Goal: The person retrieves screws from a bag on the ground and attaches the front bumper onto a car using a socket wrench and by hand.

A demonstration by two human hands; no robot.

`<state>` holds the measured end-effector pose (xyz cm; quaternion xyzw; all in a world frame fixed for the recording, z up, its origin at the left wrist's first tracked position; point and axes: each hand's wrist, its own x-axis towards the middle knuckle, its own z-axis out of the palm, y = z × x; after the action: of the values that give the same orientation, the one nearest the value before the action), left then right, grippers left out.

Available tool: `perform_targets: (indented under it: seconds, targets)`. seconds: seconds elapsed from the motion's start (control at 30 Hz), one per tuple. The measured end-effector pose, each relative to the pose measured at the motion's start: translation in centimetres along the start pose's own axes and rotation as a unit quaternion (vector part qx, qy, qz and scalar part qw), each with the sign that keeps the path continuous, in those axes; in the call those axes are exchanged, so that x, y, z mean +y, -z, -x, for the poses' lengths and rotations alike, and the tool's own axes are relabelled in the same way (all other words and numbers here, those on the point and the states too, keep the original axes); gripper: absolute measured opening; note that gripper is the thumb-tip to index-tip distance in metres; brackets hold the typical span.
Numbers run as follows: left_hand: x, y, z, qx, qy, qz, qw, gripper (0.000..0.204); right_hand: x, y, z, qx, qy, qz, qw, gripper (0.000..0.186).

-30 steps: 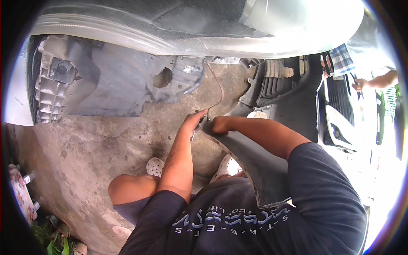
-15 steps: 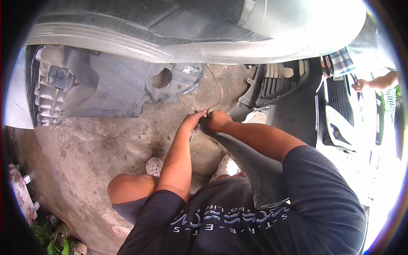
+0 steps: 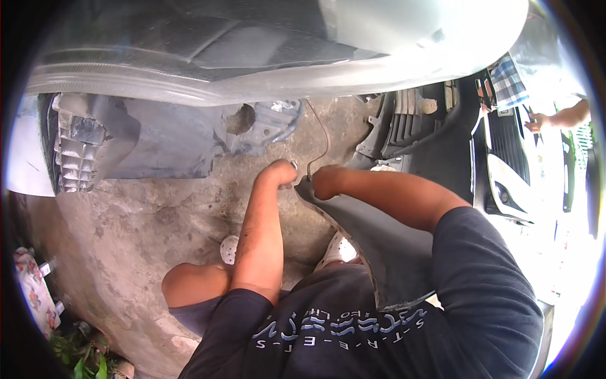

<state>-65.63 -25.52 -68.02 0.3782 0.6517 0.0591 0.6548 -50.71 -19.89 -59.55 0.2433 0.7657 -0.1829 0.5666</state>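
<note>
Concrete floor (image 3: pixel 139 234) below dark panel (image 3: pixel 398 252), greenery (image 3: pixel 102 365) at left

My head-worn fisheye camera looks steeply down over my dark shirt (image 3: pixel 360 354), taking in my left hand (image 3: pixel 276 175) and right hand (image 3: pixel 327 182) close by, near the middle, with concrete floor (image 3: pixel 142 221) farther below.

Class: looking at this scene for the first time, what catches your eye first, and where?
Glossy bodywork, glaring at right, sweeps across the top. Below centre, a dark curved panel slants toward the shirt, the right hand at its upper end and the left hand just left of it.
</note>
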Motion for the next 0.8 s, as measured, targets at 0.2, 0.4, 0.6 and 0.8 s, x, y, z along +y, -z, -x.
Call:
perform_targets:
  seconds: [0.2,0.4,0.6,0.8]
  targets:
    - [3.1,3.6,6.4,-0.013,-0.038,0.035,0.999,0.015,-1.9,6.5,6.1,0.253,0.061,0.015,0.965,0.046]
    - [2.2,1.8,5.4,-0.083,-0.178,0.113,0.974,0.030,1.7,6.1,8.0,0.194,0.168,0.003,0.967,0.041]
    - [1.7,2.3,3.9,-0.018,-0.221,-0.006,0.975,0.046,3.2,6.0,10.3,0.088,0.098,0.086,0.988,0.033]
    - [-3.0,-2.5,-1.5,0.040,-0.062,0.153,0.985,0.029,1.4,3.2,11.5,0.112,0.069,0.177,0.975,0.023]
